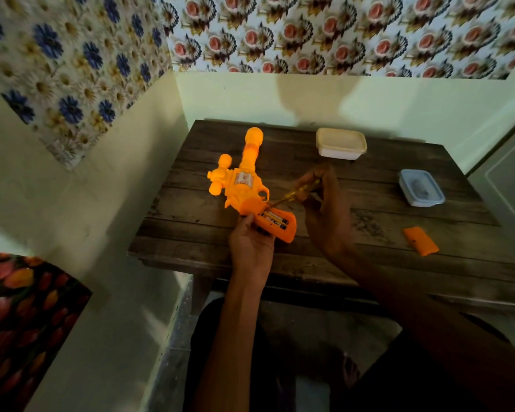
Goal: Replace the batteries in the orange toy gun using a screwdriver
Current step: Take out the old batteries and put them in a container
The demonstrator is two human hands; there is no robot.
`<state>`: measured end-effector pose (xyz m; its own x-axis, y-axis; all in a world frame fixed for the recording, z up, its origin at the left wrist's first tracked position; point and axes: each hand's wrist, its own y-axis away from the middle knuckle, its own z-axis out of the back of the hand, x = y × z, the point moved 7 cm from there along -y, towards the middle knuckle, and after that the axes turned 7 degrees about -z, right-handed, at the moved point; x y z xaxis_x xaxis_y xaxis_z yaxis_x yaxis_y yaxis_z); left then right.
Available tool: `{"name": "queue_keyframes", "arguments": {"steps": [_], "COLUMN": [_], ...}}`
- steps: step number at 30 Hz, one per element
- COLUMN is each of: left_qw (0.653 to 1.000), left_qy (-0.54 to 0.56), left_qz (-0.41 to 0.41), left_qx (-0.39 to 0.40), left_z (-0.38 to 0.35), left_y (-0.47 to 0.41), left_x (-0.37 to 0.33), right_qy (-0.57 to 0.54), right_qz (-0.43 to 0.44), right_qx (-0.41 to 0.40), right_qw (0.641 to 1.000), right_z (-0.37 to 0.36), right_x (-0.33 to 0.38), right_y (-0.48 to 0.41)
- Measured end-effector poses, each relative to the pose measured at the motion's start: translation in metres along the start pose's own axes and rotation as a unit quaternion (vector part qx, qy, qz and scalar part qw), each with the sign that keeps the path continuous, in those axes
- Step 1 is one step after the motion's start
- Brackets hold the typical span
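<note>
The orange toy gun (244, 179) lies on the dark wooden table (369, 233), barrel pointing away from me. Its grip faces me with the battery compartment uncovered, and batteries (272, 220) show inside. My left hand (250, 242) holds the grip from below. My right hand (324, 209) grips a yellow-handled screwdriver (295, 193), whose tip points into the top end of the compartment. The orange battery cover (420, 241) lies loose on the table to the right.
A cream lidded box (341, 143) stands at the back of the table. A clear lidded container (421, 188) with something dark inside sits at the right. Walls close in on the left and behind. My knees are under the table's front edge.
</note>
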<state>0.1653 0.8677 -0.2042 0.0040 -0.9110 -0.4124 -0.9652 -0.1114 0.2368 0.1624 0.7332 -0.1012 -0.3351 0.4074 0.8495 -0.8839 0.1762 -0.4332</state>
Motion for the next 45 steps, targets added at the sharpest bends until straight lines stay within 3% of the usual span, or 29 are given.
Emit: {"name": "queue_keyframes", "arguments": {"steps": [4, 8, 11, 15, 17, 20, 24, 27, 29, 32, 34, 36, 41, 45], "left_qw": [1.000, 1.000, 1.000, 0.999, 0.998, 0.998, 0.998, 0.998, 0.999, 0.999, 0.999, 0.999, 0.999, 0.998], "left_qy": [0.016, 0.006, 0.004, -0.045, -0.051, -0.042, -0.064, -0.053, -0.047, -0.038, -0.034, -0.035, -0.040, -0.041], "left_qz": [-0.001, -0.012, -0.007, -0.006, -0.007, -0.004, -0.009, -0.006, -0.004, -0.001, 0.001, 0.002, 0.000, 0.002], "left_qx": [-0.019, -0.018, -0.028, -0.029, -0.036, -0.036, -0.024, -0.025, -0.025, -0.030, -0.031, -0.031, -0.034, -0.040], "left_z": [-0.001, -0.001, 0.000, 0.000, 0.002, 0.006, 0.003, 0.002, 0.005, 0.006, 0.003, 0.001, 0.005, 0.008], "left_y": [-0.002, -0.002, -0.004, -0.004, -0.004, -0.006, -0.003, -0.001, -0.003, -0.005, -0.004, -0.003, -0.005, -0.007], "left_x": [0.001, 0.001, 0.005, 0.011, 0.013, 0.010, 0.008, 0.009, 0.006, 0.005, 0.007, 0.009, 0.007, 0.008], "right_qy": [-0.026, 0.002, 0.111, 0.216, 0.249, 0.248, 0.162, 0.091, 0.049, 0.111, 0.130, 0.199, 0.167, 0.154], "right_qz": [-0.046, -0.067, -0.014, 0.116, 0.140, 0.081, 0.006, -0.022, -0.037, 0.084, 0.204, 0.259, 0.149, 0.026], "right_qx": [-0.015, 0.036, 0.137, 0.263, 0.312, 0.389, 0.442, 0.443, 0.396, 0.336, 0.348, 0.360, 0.320, 0.218], "right_qw": [0.999, 0.997, 0.984, 0.933, 0.906, 0.883, 0.882, 0.892, 0.916, 0.931, 0.906, 0.874, 0.921, 0.963], "right_z": [-0.002, -0.003, -0.012, -0.046, -0.064, -0.084, -0.099, -0.099, -0.086, -0.058, -0.046, -0.041, -0.029, -0.022], "right_x": [-0.016, -0.018, 0.010, 0.054, 0.060, 0.058, 0.052, 0.040, 0.034, 0.043, 0.056, 0.042, 0.019, 0.007], "right_y": [0.028, 0.011, -0.029, -0.056, -0.061, -0.070, -0.073, -0.067, -0.069, -0.065, -0.046, -0.030, -0.036, -0.055]}}
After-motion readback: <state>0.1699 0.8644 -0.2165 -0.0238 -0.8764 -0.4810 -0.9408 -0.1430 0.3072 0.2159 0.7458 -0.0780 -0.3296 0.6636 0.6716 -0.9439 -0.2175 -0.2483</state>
